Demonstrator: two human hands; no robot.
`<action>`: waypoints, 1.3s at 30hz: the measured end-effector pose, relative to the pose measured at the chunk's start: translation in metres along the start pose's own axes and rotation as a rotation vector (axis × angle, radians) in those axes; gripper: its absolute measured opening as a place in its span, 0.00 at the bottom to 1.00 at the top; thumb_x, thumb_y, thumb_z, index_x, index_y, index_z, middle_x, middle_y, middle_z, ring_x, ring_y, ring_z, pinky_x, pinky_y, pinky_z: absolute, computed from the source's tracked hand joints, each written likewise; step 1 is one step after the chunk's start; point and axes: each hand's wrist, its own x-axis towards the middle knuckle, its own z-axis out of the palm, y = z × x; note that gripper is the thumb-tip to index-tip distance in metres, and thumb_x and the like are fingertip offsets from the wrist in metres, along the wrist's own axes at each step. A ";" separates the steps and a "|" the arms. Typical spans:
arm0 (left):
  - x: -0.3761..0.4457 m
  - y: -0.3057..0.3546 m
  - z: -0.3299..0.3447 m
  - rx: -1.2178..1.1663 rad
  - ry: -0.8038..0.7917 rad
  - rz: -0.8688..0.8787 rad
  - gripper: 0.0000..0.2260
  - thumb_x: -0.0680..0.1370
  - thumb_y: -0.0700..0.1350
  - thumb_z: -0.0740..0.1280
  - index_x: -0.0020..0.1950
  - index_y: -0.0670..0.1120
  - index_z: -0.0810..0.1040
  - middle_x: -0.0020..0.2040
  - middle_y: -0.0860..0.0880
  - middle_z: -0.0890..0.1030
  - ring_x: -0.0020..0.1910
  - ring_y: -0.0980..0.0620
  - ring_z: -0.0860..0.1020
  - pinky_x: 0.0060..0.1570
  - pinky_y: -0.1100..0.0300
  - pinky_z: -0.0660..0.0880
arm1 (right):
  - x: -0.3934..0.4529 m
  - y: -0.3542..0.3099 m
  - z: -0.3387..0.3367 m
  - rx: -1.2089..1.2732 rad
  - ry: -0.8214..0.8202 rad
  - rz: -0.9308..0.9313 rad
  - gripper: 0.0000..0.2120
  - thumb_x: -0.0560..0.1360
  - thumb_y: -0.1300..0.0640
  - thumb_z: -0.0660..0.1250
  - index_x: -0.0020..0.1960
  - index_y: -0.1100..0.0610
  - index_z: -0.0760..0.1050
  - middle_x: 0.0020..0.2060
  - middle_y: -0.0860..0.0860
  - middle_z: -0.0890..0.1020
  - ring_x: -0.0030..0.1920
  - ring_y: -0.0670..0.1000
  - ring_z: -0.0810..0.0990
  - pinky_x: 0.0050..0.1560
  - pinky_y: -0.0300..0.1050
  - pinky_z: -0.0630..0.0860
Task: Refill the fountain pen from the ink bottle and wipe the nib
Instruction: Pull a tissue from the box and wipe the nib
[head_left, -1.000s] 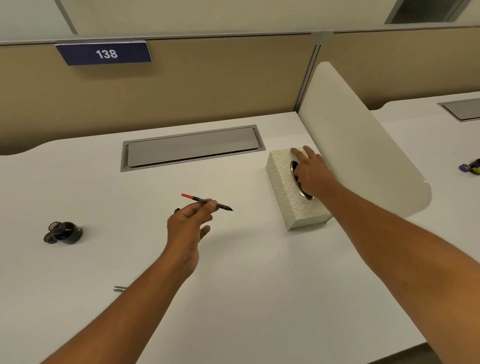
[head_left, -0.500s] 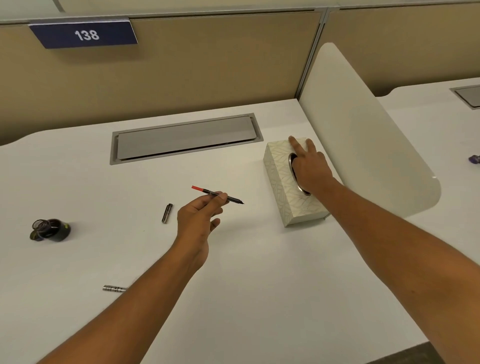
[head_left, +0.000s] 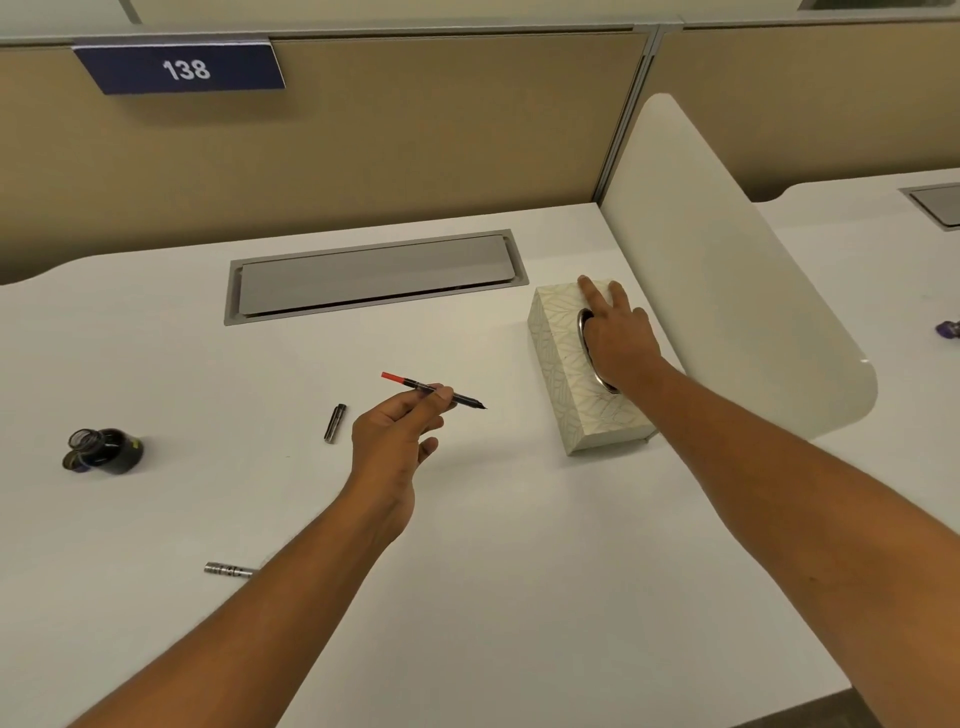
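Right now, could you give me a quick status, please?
Left hand pinching pen, nib unwiped. Right hand on tissue box, no tissue visible. Nothing in the way.

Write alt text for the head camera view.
A left hand pinches an uncapped pen above a white desk while the right hand reaches into a tissue box; an ink bottle sits far left.

One fountain pen (head_left: 434, 391), red-ended, nib exposed. One ink bottle (head_left: 106, 451), open, dark. Two loose metal pen parts: one dark barrel piece (head_left: 335, 423), one silver piece (head_left: 228, 570). One tissue box (head_left: 574, 374), leaf-patterned. Two hands: one left hand (head_left: 395, 441), one right hand (head_left: 621, 338). One white counter (head_left: 493, 545). One grey cable hatch (head_left: 371, 275). One number plate (head_left: 182, 67), marked 138. One curved side divider (head_left: 727, 270).
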 end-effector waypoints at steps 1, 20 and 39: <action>-0.001 0.001 0.000 0.003 0.001 0.001 0.05 0.76 0.48 0.77 0.49 0.49 0.89 0.52 0.48 0.89 0.52 0.51 0.82 0.56 0.52 0.77 | 0.000 0.001 0.000 0.009 0.021 -0.010 0.09 0.78 0.63 0.66 0.56 0.60 0.82 0.85 0.55 0.51 0.81 0.65 0.58 0.60 0.58 0.77; -0.011 0.009 -0.004 0.003 -0.005 0.054 0.04 0.77 0.47 0.77 0.50 0.49 0.89 0.49 0.51 0.89 0.52 0.51 0.82 0.59 0.51 0.78 | -0.009 0.028 -0.004 0.203 0.147 -0.081 0.05 0.73 0.63 0.72 0.46 0.60 0.87 0.69 0.57 0.74 0.73 0.67 0.67 0.70 0.61 0.68; -0.024 0.014 -0.009 -0.018 -0.042 0.076 0.04 0.77 0.47 0.77 0.51 0.48 0.88 0.48 0.51 0.89 0.50 0.52 0.81 0.55 0.54 0.78 | -0.037 0.026 -0.072 1.447 -0.473 0.692 0.12 0.76 0.64 0.63 0.35 0.56 0.69 0.25 0.51 0.72 0.30 0.48 0.71 0.32 0.39 0.63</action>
